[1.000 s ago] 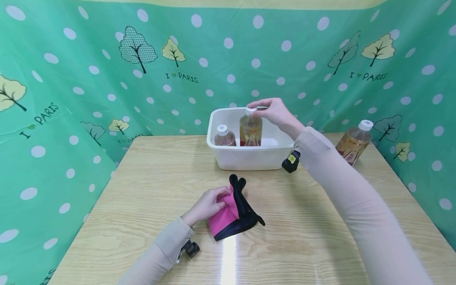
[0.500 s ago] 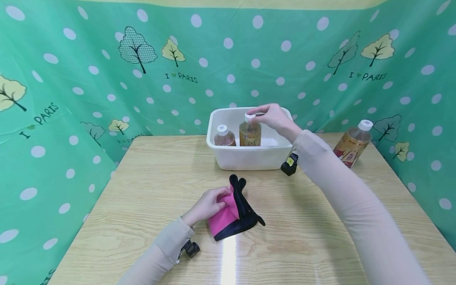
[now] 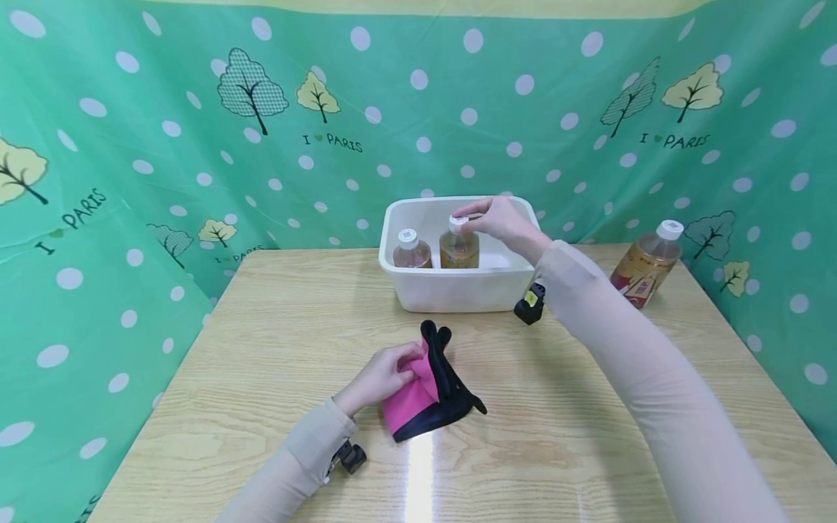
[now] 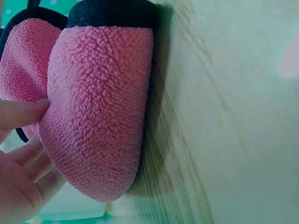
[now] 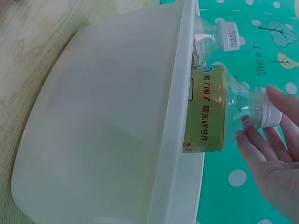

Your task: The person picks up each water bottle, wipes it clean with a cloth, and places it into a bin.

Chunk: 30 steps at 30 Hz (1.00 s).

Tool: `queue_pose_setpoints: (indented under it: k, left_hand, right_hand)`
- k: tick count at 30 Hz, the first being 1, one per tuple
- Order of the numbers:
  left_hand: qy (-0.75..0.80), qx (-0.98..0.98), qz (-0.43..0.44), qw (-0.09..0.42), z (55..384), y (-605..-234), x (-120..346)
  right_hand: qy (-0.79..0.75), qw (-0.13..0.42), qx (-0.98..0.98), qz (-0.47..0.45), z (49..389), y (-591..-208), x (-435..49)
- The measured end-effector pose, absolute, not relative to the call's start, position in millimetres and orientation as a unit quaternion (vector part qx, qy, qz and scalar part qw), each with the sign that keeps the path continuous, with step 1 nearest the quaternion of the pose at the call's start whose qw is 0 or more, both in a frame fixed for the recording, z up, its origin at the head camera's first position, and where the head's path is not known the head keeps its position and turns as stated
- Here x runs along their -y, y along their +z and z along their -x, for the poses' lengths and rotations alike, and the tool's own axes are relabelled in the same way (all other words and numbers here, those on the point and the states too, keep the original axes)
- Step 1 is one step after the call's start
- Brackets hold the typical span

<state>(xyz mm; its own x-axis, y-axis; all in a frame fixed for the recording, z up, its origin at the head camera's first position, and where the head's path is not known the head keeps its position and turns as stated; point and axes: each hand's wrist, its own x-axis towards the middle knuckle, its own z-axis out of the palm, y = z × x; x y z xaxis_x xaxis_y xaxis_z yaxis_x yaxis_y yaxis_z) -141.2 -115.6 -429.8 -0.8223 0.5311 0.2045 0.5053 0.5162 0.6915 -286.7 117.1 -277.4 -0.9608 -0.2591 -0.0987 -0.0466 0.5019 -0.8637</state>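
My left hand [image 3: 382,374] pinches a pink fleece cloth with black edging [image 3: 412,403], bunched up on the table. In the left wrist view, thumb and fingers grip the fold of the cloth [image 4: 98,107]. Over the white plastic tub [image 3: 464,292], my right hand [image 3: 506,221] holds a drink bottle [image 3: 460,253] by its white cap. That bottle stands upright inside the tub, its lower part hidden by the front wall. The right wrist view shows thumb and fingers around the cap, above the bottle's gold label [image 5: 206,112]. A second bottle [image 3: 412,256] sits left of it in the tub.
A third drink bottle [image 3: 647,265] stands on the wooden table [image 3: 294,312] at the back right, partly behind my right sleeve [image 3: 628,349]. A green dotted curtain [image 3: 418,109] hangs behind the table and along both sides.
My right hand has moved down with the bottle, which now sits lower in the tub. The left hand and the cloth have stayed in place.
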Motion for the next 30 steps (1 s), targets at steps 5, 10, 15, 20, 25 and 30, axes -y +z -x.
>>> queue_pose_setpoints:
  k: [5, 10, 15, 20, 25, 30]
  left_hand:
    - [0.392, -0.870, -0.298, 0.017, 141.2, -430.0, 115.8]
    - [0.392, -0.870, -0.299, 0.019, 141.1, -430.2, 116.1]
    - [0.393, -0.867, -0.306, 0.015, 141.7, -431.3, 116.3]
    - [0.391, -0.868, -0.305, 0.012, 142.0, -431.8, 115.8]
    - [0.393, -0.868, -0.303, 0.011, 142.3, -432.7, 115.6]
    - [0.395, -0.867, -0.304, 0.015, 142.3, -432.6, 115.4]
  right_hand:
    - [-0.495, 0.111, -0.857, 0.095, 286.0, -279.5, -116.5]
    - [-0.498, 0.114, -0.854, 0.100, 285.2, -283.5, -116.8]
    - [-0.500, 0.110, -0.854, 0.096, 286.4, -287.3, -117.0]
    - [-0.504, 0.116, -0.851, 0.093, 287.0, -289.7, -115.6]
    - [-0.496, 0.121, -0.855, 0.090, 288.4, -293.4, -114.0]
    - [-0.496, 0.121, -0.855, 0.091, 290.1, -297.4, -114.1]
